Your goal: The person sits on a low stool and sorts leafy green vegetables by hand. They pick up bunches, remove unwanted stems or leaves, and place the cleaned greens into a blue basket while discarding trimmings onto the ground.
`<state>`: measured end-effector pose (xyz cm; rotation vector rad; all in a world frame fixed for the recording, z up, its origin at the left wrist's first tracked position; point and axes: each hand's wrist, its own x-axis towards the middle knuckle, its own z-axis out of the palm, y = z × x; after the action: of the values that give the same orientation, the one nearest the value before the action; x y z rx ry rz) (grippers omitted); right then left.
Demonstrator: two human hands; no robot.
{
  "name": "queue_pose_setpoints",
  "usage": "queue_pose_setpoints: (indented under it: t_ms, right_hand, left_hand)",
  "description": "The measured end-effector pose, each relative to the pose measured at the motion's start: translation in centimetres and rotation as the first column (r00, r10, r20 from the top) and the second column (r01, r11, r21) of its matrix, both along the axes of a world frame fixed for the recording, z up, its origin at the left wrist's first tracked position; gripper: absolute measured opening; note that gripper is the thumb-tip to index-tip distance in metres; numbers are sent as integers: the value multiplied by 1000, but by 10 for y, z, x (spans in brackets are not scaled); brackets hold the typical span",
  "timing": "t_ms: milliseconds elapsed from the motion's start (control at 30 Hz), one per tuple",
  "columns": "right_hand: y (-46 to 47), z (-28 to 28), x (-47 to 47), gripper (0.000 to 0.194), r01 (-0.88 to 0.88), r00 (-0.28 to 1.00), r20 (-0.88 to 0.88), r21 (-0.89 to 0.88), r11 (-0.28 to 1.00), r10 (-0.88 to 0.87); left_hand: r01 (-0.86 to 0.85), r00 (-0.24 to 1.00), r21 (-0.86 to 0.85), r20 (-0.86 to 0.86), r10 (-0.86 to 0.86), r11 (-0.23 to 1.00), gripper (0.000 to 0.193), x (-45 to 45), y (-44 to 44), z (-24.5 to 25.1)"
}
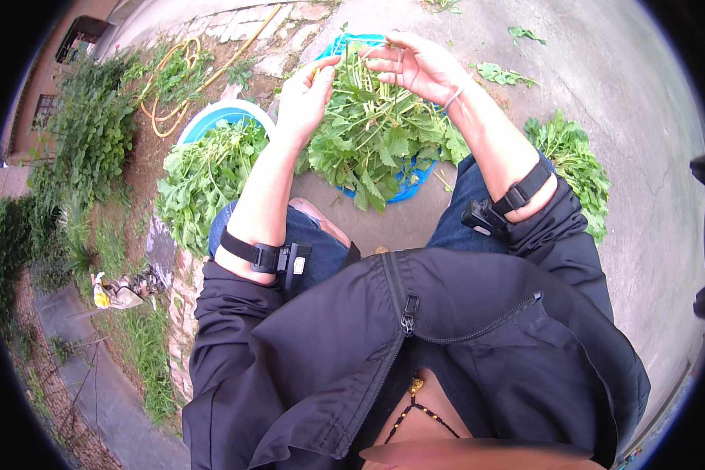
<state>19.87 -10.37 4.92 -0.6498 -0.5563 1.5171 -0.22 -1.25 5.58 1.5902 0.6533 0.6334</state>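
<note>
A large heap of leafy greens [370, 135] lies in front of me on a blue plastic sheet or bag [414, 185]. Above its far side, my left hand [308, 97] pinches the end of a thin green stem or strand between thumb and forefinger. My right hand [414, 67] is just to the right, thumb and forefinger closed on a thin piece of the same kind, its other fingers loosely spread. Thin strands run between the two hands; which plant part they are I cannot tell. Each forearm wears a strapped black device.
Left of the heap, more greens [211, 170] spill over a blue and white basin [229, 108]. Another pile of greens [573, 170] lies by my right knee. Loose leaves [499, 75] are scattered on the concrete. A yellow hose [235, 53] curls over soil at the upper left.
</note>
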Motion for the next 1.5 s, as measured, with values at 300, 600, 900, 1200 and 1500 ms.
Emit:
queue_pose_setpoints:
  t_ms: [300,600,900,1200,1500]
  right_hand:
    - [-4,12,-15,19,2,995,97,-33,999,2]
    - [1,16,-20,23,5,971,-241,49,999,7]
    - [10,28,-6,14,219,948,-278,207,953,-158]
    - [38,-17,-2,40,138,-169,986,26,990,-2]
    - [26,-34,-68,24,-302,-452,732,411,860,-509]
  left_hand:
    - [138,986,103,-103,-127,985,23,1,-7,2]
    - [105,975,284,-220,-42,953,20,-5,-1,0]
    - [-414,910,126,68,409,901,18,-47,48,22]
    - [-180,881,530,-288,376,829,22,-62,41,4]
    - [265,864,462,-504,5,846,24,-33,9,-8]
